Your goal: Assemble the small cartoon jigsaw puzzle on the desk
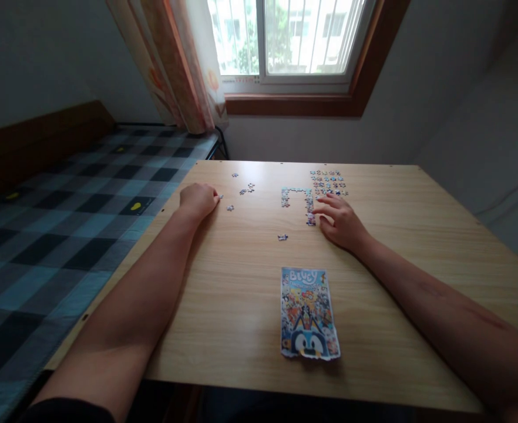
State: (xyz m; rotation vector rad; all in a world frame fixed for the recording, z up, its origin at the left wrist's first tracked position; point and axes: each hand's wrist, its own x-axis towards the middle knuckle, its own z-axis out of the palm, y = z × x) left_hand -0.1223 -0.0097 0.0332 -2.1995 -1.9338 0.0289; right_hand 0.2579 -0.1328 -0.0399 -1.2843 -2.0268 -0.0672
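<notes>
My left hand (pixel 198 200) rests on the wooden table (pixel 250 305) with its fingers curled in, beside a small loose puzzle piece (pixel 229 207); whether it holds anything is hidden. My right hand (pixel 339 220) lies on the table with fingers spread, its fingertips touching the lower end of a partly joined strip of puzzle pieces (pixel 297 198). A cluster of several loose pieces (pixel 328 183) lies just beyond that hand. One single piece (pixel 282 237) sits between my hands. A colourful picture sheet (pixel 308 312) lies flat nearer to me.
More loose pieces (pixel 246 189) are scattered at the table's far left. A bed with a checked blue cover (pixel 51 223) runs along the table's left edge. A window (pixel 288 41) with a curtain (pixel 171 64) is behind the table.
</notes>
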